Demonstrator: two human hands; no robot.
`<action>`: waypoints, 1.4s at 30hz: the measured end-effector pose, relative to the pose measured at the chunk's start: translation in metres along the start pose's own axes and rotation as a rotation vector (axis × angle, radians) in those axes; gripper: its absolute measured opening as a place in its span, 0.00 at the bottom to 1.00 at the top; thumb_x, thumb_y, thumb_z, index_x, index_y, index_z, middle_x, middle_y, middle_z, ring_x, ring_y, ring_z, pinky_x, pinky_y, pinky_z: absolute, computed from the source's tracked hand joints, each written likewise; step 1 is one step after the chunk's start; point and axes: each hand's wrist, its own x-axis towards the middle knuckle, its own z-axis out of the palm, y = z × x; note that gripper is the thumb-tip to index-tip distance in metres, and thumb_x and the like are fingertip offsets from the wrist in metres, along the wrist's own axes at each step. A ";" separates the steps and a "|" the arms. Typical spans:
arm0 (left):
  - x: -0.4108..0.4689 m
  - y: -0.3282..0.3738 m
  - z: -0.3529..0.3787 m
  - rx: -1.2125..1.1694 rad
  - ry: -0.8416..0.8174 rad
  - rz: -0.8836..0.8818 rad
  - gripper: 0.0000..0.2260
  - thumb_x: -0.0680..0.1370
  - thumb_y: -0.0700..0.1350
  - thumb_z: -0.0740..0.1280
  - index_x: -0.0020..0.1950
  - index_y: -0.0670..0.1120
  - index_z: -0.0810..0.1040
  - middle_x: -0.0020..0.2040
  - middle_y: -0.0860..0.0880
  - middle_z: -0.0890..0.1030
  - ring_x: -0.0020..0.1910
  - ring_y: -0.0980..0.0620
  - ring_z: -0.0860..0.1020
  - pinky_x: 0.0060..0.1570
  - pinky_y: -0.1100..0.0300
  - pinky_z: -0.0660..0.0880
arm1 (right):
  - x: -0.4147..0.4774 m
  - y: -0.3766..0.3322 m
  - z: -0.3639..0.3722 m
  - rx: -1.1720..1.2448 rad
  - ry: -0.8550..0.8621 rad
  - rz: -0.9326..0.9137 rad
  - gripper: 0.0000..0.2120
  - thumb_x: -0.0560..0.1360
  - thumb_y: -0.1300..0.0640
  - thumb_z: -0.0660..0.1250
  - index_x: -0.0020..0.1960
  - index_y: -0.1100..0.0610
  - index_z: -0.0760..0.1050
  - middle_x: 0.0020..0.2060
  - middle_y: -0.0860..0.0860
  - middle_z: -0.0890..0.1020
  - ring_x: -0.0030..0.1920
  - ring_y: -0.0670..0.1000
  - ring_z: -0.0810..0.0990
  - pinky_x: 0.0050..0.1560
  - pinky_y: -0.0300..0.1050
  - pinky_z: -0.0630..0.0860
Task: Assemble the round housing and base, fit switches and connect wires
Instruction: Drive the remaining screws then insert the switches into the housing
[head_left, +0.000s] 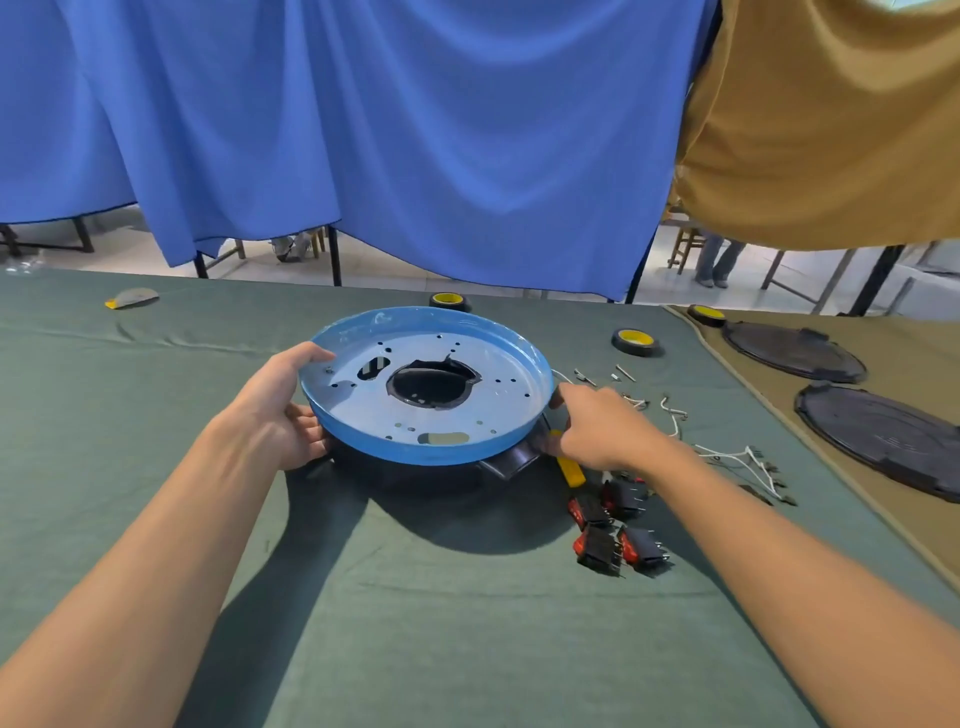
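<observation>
On a green-draped tabletop (467, 623), two hands hold one round housing (363, 405), blue-filmed and perforated, seated on its black base (511, 460): left hand (275, 410) grips the rim, right hand (597, 426) pinches the base's tab. Right of the housing lie four switches (641, 545) and white wires (727, 453); a yellow tool (570, 472) is half hidden.

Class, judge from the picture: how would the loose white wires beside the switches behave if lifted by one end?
The white wires lie in loose curves on the green cloth, so they would probably droop. They look thin, so likely very light. Their metal terminals may snag neighbouring wires.
</observation>
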 end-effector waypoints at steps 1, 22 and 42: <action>0.000 0.000 -0.001 -0.001 0.002 0.001 0.23 0.68 0.48 0.74 0.58 0.39 0.75 0.46 0.44 0.83 0.36 0.46 0.83 0.35 0.54 0.79 | 0.000 -0.001 0.000 -0.012 0.009 0.017 0.22 0.72 0.48 0.69 0.62 0.54 0.68 0.57 0.58 0.76 0.53 0.60 0.76 0.51 0.55 0.78; 0.009 0.003 -0.016 0.046 -0.201 -0.038 0.32 0.67 0.67 0.74 0.62 0.45 0.81 0.57 0.46 0.84 0.56 0.43 0.82 0.62 0.47 0.77 | 0.006 -0.086 -0.060 0.778 0.368 -0.301 0.11 0.69 0.59 0.76 0.47 0.52 0.77 0.42 0.53 0.82 0.39 0.51 0.80 0.33 0.37 0.77; 0.025 0.008 -0.017 0.797 -0.191 0.244 0.32 0.75 0.73 0.54 0.48 0.46 0.82 0.42 0.46 0.78 0.43 0.46 0.68 0.47 0.52 0.62 | 0.036 -0.151 -0.049 0.642 0.485 -0.551 0.17 0.75 0.53 0.70 0.61 0.52 0.69 0.43 0.51 0.78 0.50 0.59 0.77 0.53 0.55 0.75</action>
